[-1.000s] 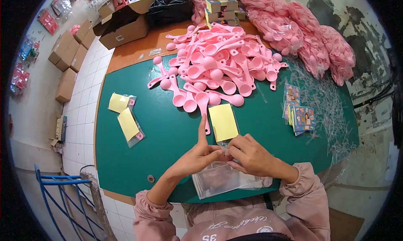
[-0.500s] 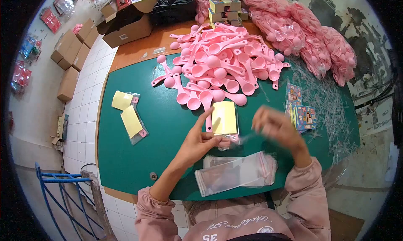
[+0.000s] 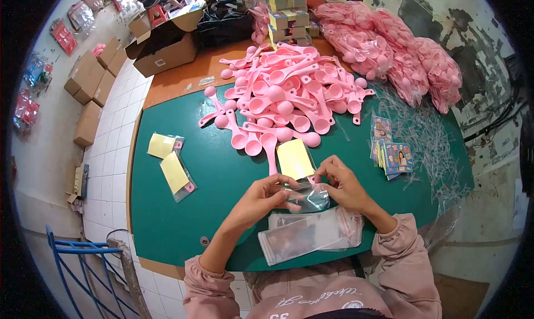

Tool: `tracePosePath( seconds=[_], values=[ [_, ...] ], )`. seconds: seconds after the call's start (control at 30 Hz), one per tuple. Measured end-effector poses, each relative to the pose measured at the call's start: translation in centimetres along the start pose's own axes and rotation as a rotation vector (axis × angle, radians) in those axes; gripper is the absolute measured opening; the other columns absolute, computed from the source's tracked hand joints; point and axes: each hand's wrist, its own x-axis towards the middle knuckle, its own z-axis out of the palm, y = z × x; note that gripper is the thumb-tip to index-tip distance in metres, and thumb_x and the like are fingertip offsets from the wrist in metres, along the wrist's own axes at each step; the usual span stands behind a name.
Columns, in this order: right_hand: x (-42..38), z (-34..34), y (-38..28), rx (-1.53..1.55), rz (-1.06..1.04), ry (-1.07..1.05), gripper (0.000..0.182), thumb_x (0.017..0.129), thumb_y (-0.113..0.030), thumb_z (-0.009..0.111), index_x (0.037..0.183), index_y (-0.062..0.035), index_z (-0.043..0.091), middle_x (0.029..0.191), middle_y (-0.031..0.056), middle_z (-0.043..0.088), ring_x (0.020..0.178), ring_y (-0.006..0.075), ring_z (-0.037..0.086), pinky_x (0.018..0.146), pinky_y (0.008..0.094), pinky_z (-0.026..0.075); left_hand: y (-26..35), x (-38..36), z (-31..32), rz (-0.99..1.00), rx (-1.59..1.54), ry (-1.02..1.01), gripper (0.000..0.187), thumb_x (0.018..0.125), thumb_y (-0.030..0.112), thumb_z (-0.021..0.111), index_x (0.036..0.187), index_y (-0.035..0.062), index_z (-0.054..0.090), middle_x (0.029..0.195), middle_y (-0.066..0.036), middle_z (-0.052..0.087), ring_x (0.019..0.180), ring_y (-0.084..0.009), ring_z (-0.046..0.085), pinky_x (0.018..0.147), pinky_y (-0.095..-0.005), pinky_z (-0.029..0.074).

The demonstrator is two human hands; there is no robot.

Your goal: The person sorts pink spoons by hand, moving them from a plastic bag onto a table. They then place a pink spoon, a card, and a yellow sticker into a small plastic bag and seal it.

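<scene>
Just in front of the spoon heap is a clear plastic bag holding a yellow card and a pink measuring spoon whose handle end peeks out below the card. My left hand has its fingers and thumb closed on the left side of the bag's open end. On the other side, my right hand pinches the bag's edge near the spoon handle. Between both hands the clear film bulges toward me. Beneath them lies a stack of flat clear bags.
Pink measuring spoons are heaped at the back. Two filled bags lie on the left of the green table mat. Printed cards and thin clear strips lie on the right. Bulging spoon bags stand behind.
My right hand has come in from the right and now grips the bag's edge. My left hand stays at the bag, whose clear end is now spread between both hands.
</scene>
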Motion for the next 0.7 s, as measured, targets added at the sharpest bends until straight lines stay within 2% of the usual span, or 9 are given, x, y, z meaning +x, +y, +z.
tracePosePath(
  seconds=[0.13, 0.2, 0.27, 0.3, 0.4, 0.47, 0.53, 0.6, 0.7],
  values=[
    [0.1, -0.2, 2.0, 0.217, 0.055, -0.13, 0.015, 0.077, -0.015, 0.065, 0.085, -0.0057, 0.056, 0.083, 0.0008, 0.043, 0.063, 0.0061, 0.04, 0.055, 0.0202, 0.033, 0.9, -0.5, 0.5, 0.08, 0.489, 0.11, 0.031, 0.084, 0.0, 0.05, 0.113, 0.003, 0.043, 0.094, -0.013, 0.056, 0.084, -0.0176, 0.062, 0.068, -0.0264, 0.051],
    [0.1, 0.1, 2.5, 0.271, 0.053, -0.143, 0.014, 0.079, -0.017, 0.064, 0.085, -0.006, 0.057, 0.084, 0.0005, 0.043, 0.063, 0.0056, 0.04, 0.055, 0.0198, 0.033, 0.2, -0.2, 0.7, 0.13, 0.512, 0.094, 0.027, 0.08, 0.0, 0.056, 0.106, 0.0026, 0.049, 0.09, -0.01, 0.054, 0.081, -0.0167, 0.062, 0.064, -0.027, 0.051],
    [0.1, 0.3, 2.8, 0.332, 0.026, -0.147, 0.013, 0.082, -0.017, 0.061, 0.085, -0.0056, 0.056, 0.078, -0.001, 0.045, 0.06, 0.0044, 0.04, 0.053, 0.0192, 0.032, -0.5, 0.1, 0.8, 0.286, 0.817, 0.113, 0.017, 0.079, 0.003, 0.06, 0.095, 0.001, 0.054, 0.089, -0.008, 0.054, 0.078, -0.0157, 0.061, 0.063, -0.0264, 0.052],
    [0.2, 0.1, 2.5, 0.333, 0.028, -0.144, 0.013, 0.082, -0.017, 0.061, 0.085, -0.0056, 0.056, 0.078, -0.001, 0.045, 0.06, 0.0044, 0.04, 0.053, 0.0192, 0.032, -0.6, 0.3, 1.0, 0.294, 0.742, 0.183, 0.013, 0.077, 0.006, 0.063, 0.086, 0.0, 0.057, 0.086, -0.006, 0.054, 0.075, -0.0145, 0.06, 0.061, -0.0255, 0.051],
    [0.5, -0.1, 1.8, 0.499, 0.276, -0.236, 0.014, 0.084, -0.017, 0.058, 0.084, -0.0038, 0.054, 0.068, -0.0021, 0.048, 0.054, 0.0036, 0.04, 0.048, 0.0181, 0.032, -0.9, 0.5, 1.0, 0.272, 0.669, 0.257, 0.015, 0.076, 0.01, 0.065, 0.085, 0.0013, 0.057, 0.083, -0.009, 0.055, 0.074, -0.0163, 0.061, 0.059, -0.0269, 0.052],
    [0.5, 0.7, 1.8, 0.543, 0.372, -0.084, 0.016, 0.085, -0.017, 0.057, 0.084, -0.0021, 0.051, 0.06, -0.0018, 0.05, 0.049, 0.0033, 0.043, 0.042, 0.0177, 0.033, -1.2, 0.5, 1.0, 0.289, 0.709, 0.263, 0.015, 0.077, 0.011, 0.065, 0.084, 0.0004, 0.057, 0.082, -0.008, 0.055, 0.071, -0.0157, 0.061, 0.058, -0.0259, 0.052],
    [0.5, 1.2, 1.8, 0.481, 0.374, -0.035, 0.016, 0.085, -0.016, 0.057, 0.084, -0.0016, 0.051, 0.061, -0.0006, 0.051, 0.048, 0.0035, 0.044, 0.04, 0.0178, 0.034, -1.3, 0.7, 1.0, 0.304, 0.745, 0.273, 0.016, 0.077, 0.012, 0.066, 0.083, -0.0005, 0.058, 0.082, -0.008, 0.055, 0.069, -0.0151, 0.06, 0.057, -0.0249, 0.052],
    [0.5, 1.4, 1.7, 0.419, 0.382, 0.008, 0.016, 0.085, -0.015, 0.057, 0.085, -0.0011, 0.05, 0.063, 0.0006, 0.053, 0.047, 0.0037, 0.046, 0.038, 0.0179, 0.034, -1.4, 0.8, 1.0, 0.11, 0.608, 0.316, 0.02, 0.077, 0.012, 0.066, 0.085, -0.0023, 0.054, 0.077, -0.007, 0.056, 0.065, -0.0135, 0.06, 0.056, -0.0235, 0.051],
    [0.6, 1.6, 1.4, 0.399, 0.396, 0.048, 0.015, 0.085, -0.013, 0.056, 0.086, -0.0004, 0.049, 0.063, 0.0012, 0.054, 0.047, 0.004, 0.048, 0.038, 0.0181, 0.035, -1.6, 1.1, 1.4, 0.167, 0.471, 0.395, 0.023, 0.078, 0.01, 0.065, 0.088, -0.0029, 0.049, 0.073, -0.007, 0.056, 0.065, -0.0113, 0.059, 0.055, -0.0228, 0.05]
  ],
)
